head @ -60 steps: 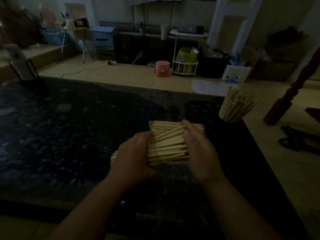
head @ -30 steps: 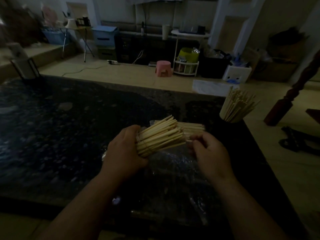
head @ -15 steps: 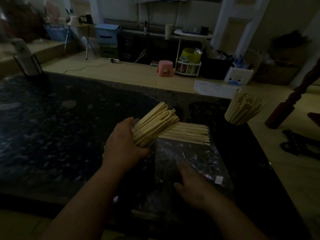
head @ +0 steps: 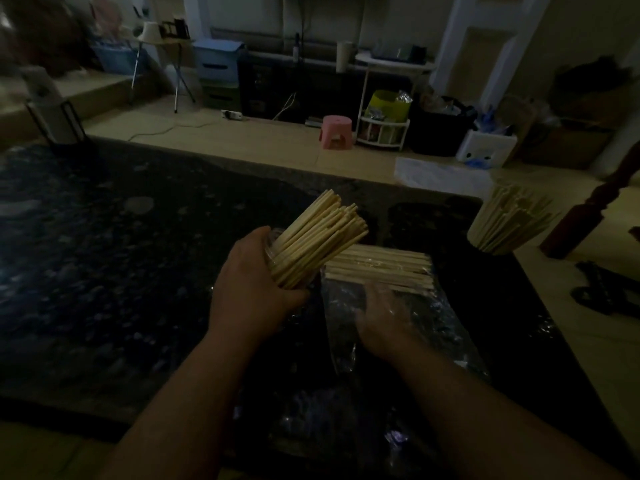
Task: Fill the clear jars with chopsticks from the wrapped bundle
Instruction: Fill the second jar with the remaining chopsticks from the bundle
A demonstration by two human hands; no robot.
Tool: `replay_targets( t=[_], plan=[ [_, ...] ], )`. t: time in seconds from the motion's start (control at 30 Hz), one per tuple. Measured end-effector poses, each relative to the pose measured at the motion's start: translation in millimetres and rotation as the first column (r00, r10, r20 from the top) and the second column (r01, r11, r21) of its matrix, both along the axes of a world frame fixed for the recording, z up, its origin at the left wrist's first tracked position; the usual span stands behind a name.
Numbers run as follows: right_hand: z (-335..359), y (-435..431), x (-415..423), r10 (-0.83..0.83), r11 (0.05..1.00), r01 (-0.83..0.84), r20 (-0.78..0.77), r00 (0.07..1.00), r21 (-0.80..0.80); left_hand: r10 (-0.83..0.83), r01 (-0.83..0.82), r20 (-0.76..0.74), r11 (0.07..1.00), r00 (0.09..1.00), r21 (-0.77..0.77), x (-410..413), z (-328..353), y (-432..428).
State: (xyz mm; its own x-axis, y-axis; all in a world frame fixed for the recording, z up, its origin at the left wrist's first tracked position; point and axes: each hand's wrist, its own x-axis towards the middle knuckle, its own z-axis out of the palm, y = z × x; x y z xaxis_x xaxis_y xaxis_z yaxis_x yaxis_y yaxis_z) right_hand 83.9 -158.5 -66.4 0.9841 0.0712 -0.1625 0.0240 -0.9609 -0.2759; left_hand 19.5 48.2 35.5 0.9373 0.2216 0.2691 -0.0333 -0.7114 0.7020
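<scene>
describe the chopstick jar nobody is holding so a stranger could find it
On the dark speckled counter, go to the far right corner. A jar packed with chopsticks stands there upright, sticks fanning out. Unlike the tilted jar in the left hand or the flat wrapped bundle, no hand touches it.

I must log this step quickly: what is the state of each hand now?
Left hand: grips the clear jar, tilted and packed with chopsticks.
Right hand: open, fingers straight, pointing toward the wrapped bundle, holding nothing.
</scene>
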Motion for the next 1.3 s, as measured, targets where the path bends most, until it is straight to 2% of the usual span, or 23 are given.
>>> replay_targets(
  t=[0.2,0.37,0.67,0.77,0.83,0.93,1.17,1.3],
  plan=[
    [-0.5,-2.4,35.6,-0.067,0.992,0.075,0.088,0.994,-0.1,-0.009,0.009,-0.003,1.0,1.0,0.014,5.4,-6.8,0.4],
    [2.9,-1.7,45.6,0.034,0.968,0.006,0.155,0.987,-0.249,-0.001,0.001,-0.021,1.0,1.0,-0.004,9.4,-7.9,1.2],
    [14.8,0.2,48.1,0.046,0.98,-0.015,0.153,0.987,-0.197,-0.02,0.019,-0.023,0.999,1.0,-0.05,6.3,-4.2,-5.4],
    [12.6,-1.1,46.4,-0.005,0.999,0.012,0.193,0.981,-0.036,-0.009,0.008,-0.022,0.999,1.0,-0.047,6.2,-4.8,-5.7],
    [11.2,-2.8,45.9,-0.022,0.999,0.016,0.159,0.987,0.036,-0.007,0.006,-0.019,0.999,1.0,-0.043,5.9,-4.1,-5.8],
    [9.6,-4.8,50.7,0.048,0.999,-0.049,0.068,0.997,0.016,-0.011,0.009,-0.026,0.999,1.0,-0.052,5.0,-2.9,-5.8],
    [10.6,-5.8,53.8,0.104,0.994,-0.105,0.055,0.993,0.013,-0.017,0.016,-0.026,0.998,1.0,-0.055,5.7,-3.6,-7.6],
    [6.0,-4.8,60.6,0.169,0.975,-0.166,0.008,0.986,-0.151,-0.016,0.014,-0.035,0.998,0.999,-0.06,5.8,-4.9,-7.1]
  ],
)
